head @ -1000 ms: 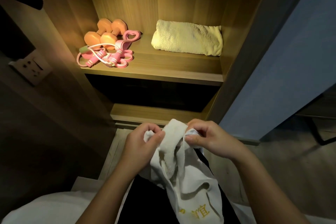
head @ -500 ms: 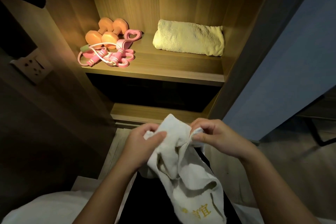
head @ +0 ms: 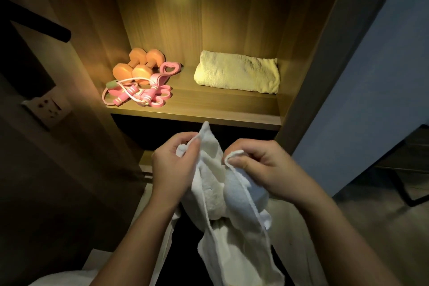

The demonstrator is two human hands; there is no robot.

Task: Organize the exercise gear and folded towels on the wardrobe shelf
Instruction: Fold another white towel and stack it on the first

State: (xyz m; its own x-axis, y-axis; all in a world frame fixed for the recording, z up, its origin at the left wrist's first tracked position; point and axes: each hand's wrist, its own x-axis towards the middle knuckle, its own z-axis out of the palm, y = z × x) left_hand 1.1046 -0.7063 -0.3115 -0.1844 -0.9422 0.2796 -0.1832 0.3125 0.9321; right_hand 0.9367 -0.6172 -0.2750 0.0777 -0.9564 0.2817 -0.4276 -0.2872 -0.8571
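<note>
A white towel (head: 227,227) hangs unfolded in front of me, below the lit wardrobe shelf (head: 209,112). My left hand (head: 173,165) pinches one top corner of it and my right hand (head: 260,165) pinches another edge close beside. On the shelf a folded cream towel (head: 238,72) lies at the right. Two orange dumbbells (head: 137,65) sit at the back left, with a pink jump rope and pink resistance bands (head: 141,93) piled in front of them.
The wardrobe's side panels (head: 308,65) close in the shelf on both sides. A wall socket (head: 47,105) and a dark rod (head: 34,22) are at the left. A lower ledge (head: 145,163) sits under the shelf. A blue wall (head: 371,100) stands at the right.
Both hands have shifted their grip along the white towel's top edge and moved slightly apart, raising a corner. The view has tilted, so the shelf appears lower in the frame.
</note>
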